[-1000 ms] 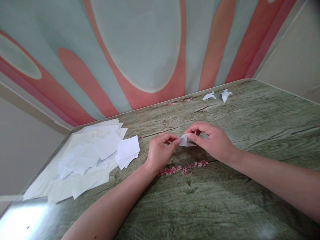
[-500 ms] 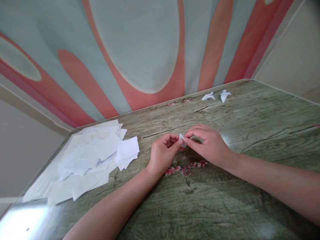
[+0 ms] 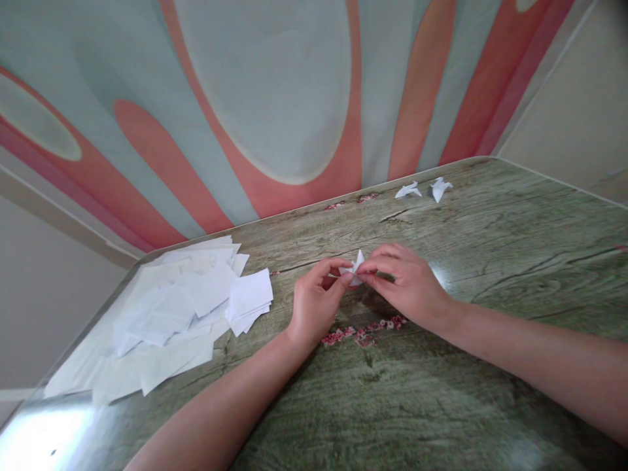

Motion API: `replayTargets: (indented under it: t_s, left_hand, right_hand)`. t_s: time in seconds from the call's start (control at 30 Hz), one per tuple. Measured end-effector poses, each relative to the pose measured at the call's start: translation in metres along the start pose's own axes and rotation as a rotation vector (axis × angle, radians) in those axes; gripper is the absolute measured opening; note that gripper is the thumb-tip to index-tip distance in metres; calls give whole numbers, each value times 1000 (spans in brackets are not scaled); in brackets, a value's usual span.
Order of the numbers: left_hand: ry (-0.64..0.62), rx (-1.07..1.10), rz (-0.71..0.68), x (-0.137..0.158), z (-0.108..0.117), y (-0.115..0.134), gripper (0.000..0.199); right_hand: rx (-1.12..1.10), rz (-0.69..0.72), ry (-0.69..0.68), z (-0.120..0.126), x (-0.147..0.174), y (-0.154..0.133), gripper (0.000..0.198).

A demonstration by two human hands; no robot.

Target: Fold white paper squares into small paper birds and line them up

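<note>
A small piece of folded white paper is pinched between my two hands, just above the middle of the table. One pointed tip of it sticks up between the fingertips; the rest is partly hidden by fingers. My left hand grips its left side between thumb and forefinger. On the right side, my right hand holds it with thumb and fingers pressed together. Both hands are closed on the same paper.
Loose white paper sheets spread over the left of the wood-patterned table. A small stack of square papers lies at their right edge. Two folded paper figures, one left of the other, sit near the patterned wall.
The folded paper has been turned or opened between my fingers, and a taller point now stands up from it. Both hands have shifted only slightly.
</note>
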State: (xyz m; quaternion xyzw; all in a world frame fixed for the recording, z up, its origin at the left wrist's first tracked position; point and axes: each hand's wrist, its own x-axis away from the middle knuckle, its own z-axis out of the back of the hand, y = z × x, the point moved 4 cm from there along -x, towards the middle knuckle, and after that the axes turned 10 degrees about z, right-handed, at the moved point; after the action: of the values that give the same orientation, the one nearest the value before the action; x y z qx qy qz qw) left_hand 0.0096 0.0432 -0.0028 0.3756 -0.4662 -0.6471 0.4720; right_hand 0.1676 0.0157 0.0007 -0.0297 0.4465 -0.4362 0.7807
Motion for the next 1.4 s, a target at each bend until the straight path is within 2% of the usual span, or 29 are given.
replayTargets:
  t_s: [0.07,0.2,0.3,0.43,0.53,0.63,0.8,1.07,1.17,1.27,1.4]
  left_hand:
    - [47,-112,-47,1,2,1,9]
    - [86,-214,-141,3,3,4,6]
    - [77,-264,-205,4,3,7,5]
    - [91,-313,-247,6,3,8,5]
    - [77,-307,-231,3,5,4,7]
    - [44,-291,-193,-4,11,-1,11]
    - [4,-388,-225,-10,17,-1,15]
    - [-37,-478,-297,-5,9,1,20]
    - [16,-479,-292,-5,11,1,17]
    - [90,-472,-297,-5,15,1,12]
    - [117,-493,-329,-3,16,2,11]
  right_hand:
    - [-33,-67,25,-1,1,2,9]
    - [-113,-214,85,-2,3,6,24]
    - [-128,-223,74,-4,3,5,28]
    - [-125,-264,104,-1,3,8,45]
    - [-181,-311,39,-1,3,8,39]
    - [-226,-273,-6,1,2,5,30]
    - [-231,-157,3,0,-1,7,14]
    - [-187,-95,5,-4,1,9,10]
    - [-161,-128,55,-2,1,10,6]
    - [-211,-236,90,-3,3,17,7]
    - [-426,-401,-13,-11,6,23,15]
